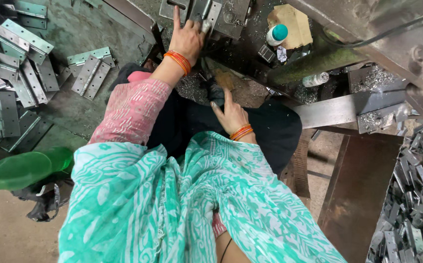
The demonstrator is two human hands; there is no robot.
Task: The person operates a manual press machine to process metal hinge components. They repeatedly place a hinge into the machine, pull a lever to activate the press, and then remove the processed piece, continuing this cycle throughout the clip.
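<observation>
My left hand (187, 39) reaches forward with its arm in a pink sleeve and orange bangles at the wrist. It lies on a grey metal hinge (210, 13) on the machine bed (236, 19), index finger pointing up and thumb side against the hinge's pin. My right hand (232, 115), also with orange bangles, rests low on the black cloth over my lap. Its fingers are loose, and the fingertips touch a dark handle-like part (216, 92) below the bed. A green and white patterned scarf (182, 204) covers the foreground.
Several grey hinges (6, 58) are heaped on the floor at the left, and two more (90, 73) lie nearer. A green plastic bottle (26, 168) lies at the lower left. A white bottle with a teal cap (275, 34) stands on the bed. A heap of metal parts (411, 204) fills the lower right.
</observation>
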